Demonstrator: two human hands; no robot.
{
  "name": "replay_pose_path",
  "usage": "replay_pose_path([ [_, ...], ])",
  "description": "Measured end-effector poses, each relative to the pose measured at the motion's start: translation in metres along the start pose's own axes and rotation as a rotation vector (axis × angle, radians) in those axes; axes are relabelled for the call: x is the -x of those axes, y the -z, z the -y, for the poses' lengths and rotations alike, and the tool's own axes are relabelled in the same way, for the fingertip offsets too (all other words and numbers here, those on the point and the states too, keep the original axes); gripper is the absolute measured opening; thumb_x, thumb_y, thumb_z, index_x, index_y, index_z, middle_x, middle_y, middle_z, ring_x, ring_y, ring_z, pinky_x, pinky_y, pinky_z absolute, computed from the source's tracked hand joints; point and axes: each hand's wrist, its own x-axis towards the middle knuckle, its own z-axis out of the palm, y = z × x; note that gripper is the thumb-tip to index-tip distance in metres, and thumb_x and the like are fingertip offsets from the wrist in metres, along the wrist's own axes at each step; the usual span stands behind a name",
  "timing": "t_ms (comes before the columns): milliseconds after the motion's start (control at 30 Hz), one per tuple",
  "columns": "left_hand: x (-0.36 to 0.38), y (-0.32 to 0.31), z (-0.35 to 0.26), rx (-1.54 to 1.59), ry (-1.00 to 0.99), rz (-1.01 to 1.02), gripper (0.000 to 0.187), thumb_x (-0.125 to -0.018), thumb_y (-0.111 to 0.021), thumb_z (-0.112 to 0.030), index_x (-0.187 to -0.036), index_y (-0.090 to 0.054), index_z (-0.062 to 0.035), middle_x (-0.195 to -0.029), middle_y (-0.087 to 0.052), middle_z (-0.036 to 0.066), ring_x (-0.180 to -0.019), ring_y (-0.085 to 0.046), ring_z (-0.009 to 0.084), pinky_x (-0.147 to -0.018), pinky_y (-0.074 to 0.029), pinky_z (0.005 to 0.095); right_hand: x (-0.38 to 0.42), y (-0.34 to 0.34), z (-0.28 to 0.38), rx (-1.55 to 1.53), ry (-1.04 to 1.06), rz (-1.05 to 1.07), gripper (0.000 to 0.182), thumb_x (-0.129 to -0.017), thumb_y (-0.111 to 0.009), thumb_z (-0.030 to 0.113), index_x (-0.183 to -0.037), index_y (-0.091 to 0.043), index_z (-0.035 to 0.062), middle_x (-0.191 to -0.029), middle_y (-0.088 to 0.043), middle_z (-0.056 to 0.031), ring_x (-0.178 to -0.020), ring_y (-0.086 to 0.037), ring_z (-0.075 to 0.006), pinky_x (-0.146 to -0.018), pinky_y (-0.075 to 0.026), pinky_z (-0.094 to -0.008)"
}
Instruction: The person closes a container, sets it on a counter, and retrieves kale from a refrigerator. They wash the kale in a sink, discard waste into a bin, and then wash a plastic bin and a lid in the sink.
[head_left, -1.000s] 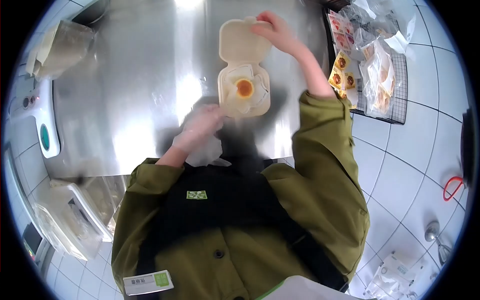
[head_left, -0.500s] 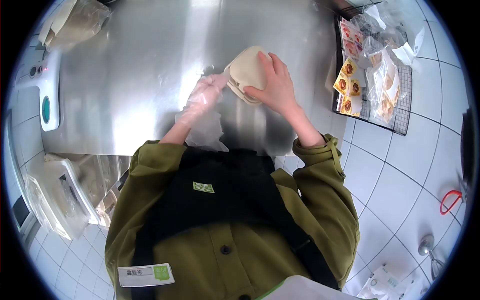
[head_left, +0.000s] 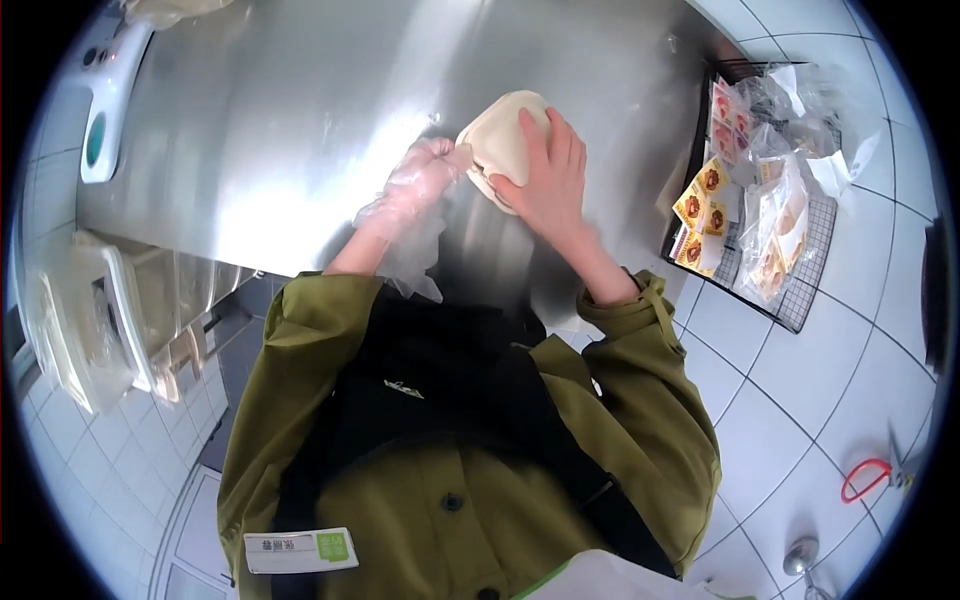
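Note:
A stack of pale, flat rounds [head_left: 505, 130], like dough or flatbread, is held above the steel table [head_left: 290, 120]. My right hand [head_left: 553, 180] is bare and grips the stack from the right, fingers over the top face and thumb at the lower edge. My left hand [head_left: 425, 172], in a clear plastic glove, is closed at the stack's left edge, with its fingertips pinching the rim there. Whether the stack touches the table is hard to tell.
On the right, a black wire basket [head_left: 800, 318] holds stickers [head_left: 703, 205] and clear plastic bags [head_left: 775, 235]. Red-handled scissors [head_left: 868, 480] and a metal scoop [head_left: 800, 556] are at lower right. A white device [head_left: 110, 110] and plastic containers [head_left: 90, 320] are at left.
The view has rotated, so the table and basket appear tilted. My left hand has its fingers more curled at the stack's edge, and the stack looks slightly turned in my right hand.

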Motion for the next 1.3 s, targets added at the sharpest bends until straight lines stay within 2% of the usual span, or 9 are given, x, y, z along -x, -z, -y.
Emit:
replay_pose_path([
  [100, 0.000, 0.000, 0.008, -0.089, -0.069, -0.031, 0.027, -0.077, -0.056, -0.027, -0.070, -0.057, -0.0014, -0.059, -0.049, 0.002, -0.058, -0.044, 0.0109, -0.055, -0.037, 0.0275, -0.007, 0.006, -0.006, -0.072, -0.055, 0.132, 0.078, -0.056, -0.072, 0.029, -0.123, -0.037, 0.0086, -0.123, -0.034, -0.0183, -0.109, -0.038, -0.0353, -0.090, -0.034, -0.0405],
  [200, 0.000, 0.001, 0.017, -0.013, -0.033, -0.087, 0.026, -0.075, -0.056, -0.026, -0.073, -0.060, -0.0007, -0.060, -0.051, 0.003, -0.060, -0.047, 0.0116, -0.058, -0.039, 0.0281, -0.019, 0.026, -0.009, -0.441, -0.212, 0.277, 0.078, -0.057, -0.071, 0.031, -0.124, -0.037, 0.0089, -0.124, -0.034, -0.0179, -0.111, -0.037, -0.0348, -0.092, -0.033, -0.0399],
  [433, 0.013, -0.007, 0.024, -0.192, -0.137, -0.207, 0.033, -0.066, -0.059, -0.027, -0.083, -0.062, 0.0011, -0.064, -0.057, 0.009, -0.067, -0.056, 0.0211, -0.065, -0.042, 0.0322, -0.007, 0.014, 0.007, -0.167, 0.090, 0.234, 0.080, -0.055, -0.072, 0.035, -0.123, -0.038, 0.0094, -0.121, -0.035, -0.0202, -0.105, -0.039, -0.0375, -0.088, -0.034, -0.0441],
  [667, 0.031, 0.033, 0.057, 0.170, -0.155, -0.194, 0.036, -0.079, -0.053, -0.035, -0.078, -0.060, 0.0001, -0.059, -0.052, 0.004, -0.059, -0.048, 0.0135, -0.058, -0.040, 0.0279, -0.021, 0.007, 0.051, -0.140, 0.334, 0.159, 0.078, -0.055, -0.073, 0.028, -0.123, -0.039, 0.0106, -0.124, -0.034, -0.0167, -0.107, -0.039, -0.0343, -0.088, -0.033, -0.0425],
  [733, 0.064, 0.060, 0.053, 0.213, -0.173, -0.263, 0.038, -0.083, -0.050, -0.036, -0.077, -0.060, -0.0001, -0.058, -0.050, 0.003, -0.057, -0.045, 0.0115, -0.055, -0.039, 0.0267, -0.037, 0.004, 0.083, -0.168, 0.456, 0.124, 0.078, -0.055, -0.073, 0.027, -0.123, -0.039, 0.0108, -0.124, -0.034, -0.0166, -0.106, -0.040, -0.0342, -0.087, -0.034, -0.0425],
  [933, 0.146, 0.151, 0.104, 0.367, -0.483, -0.685, 0.036, -0.085, -0.047, -0.032, -0.075, -0.057, 0.0015, -0.056, -0.050, 0.003, -0.055, -0.045, 0.0127, -0.053, -0.038, 0.0274, -0.071, -0.019, 0.227, -0.327, 0.825, 0.146, 0.075, -0.053, -0.071, 0.024, -0.121, -0.040, 0.0103, -0.121, -0.034, -0.0191, -0.105, -0.038, -0.0346, -0.087, -0.032, -0.0431],
  [1067, 0.246, 0.212, 0.139, 0.403, -0.202, -0.914, 0.037, -0.083, -0.046, -0.032, -0.072, -0.057, 0.0010, -0.054, -0.048, 0.004, -0.054, -0.043, 0.0120, -0.052, -0.036, 0.0271, -0.062, -0.040, 0.352, -0.409, 1.050, 0.280, 0.076, -0.054, -0.071, 0.023, -0.121, -0.039, 0.0092, -0.122, -0.034, -0.0189, -0.107, -0.038, -0.0350, -0.089, -0.032, -0.0429],
  [1167, 0.312, 0.246, 0.186, 0.713, -0.290, -1.122, 0.039, -0.083, -0.044, -0.033, -0.068, -0.056, 0.0011, -0.051, -0.047, 0.008, -0.050, -0.044, 0.0162, -0.051, -0.036, 0.0289, -0.039, -0.050, 0.458, -0.492, 1.258, 0.350, 0.075, -0.054, -0.070, 0.021, -0.121, -0.039, 0.0085, -0.122, -0.035, -0.0191, -0.108, -0.038, -0.0356, -0.090, -0.031, -0.0429],
  [1300, 0.381, 0.272, 0.249, 0.645, -0.231, -1.570, 0.038, -0.085, -0.040, -0.028, -0.066, -0.052, 0.0020, -0.049, -0.046, 0.011, -0.048, -0.046, 0.0225, -0.051, -0.036, 0.0316, 0.001, -0.074, 0.579, -0.642, 1.525, 0.423, 0.072, -0.055, -0.066, 0.021, -0.120, -0.040, 0.0083, -0.117, -0.037, -0.0219, -0.106, -0.037, -0.0366, -0.089, -0.030, -0.0445],
])
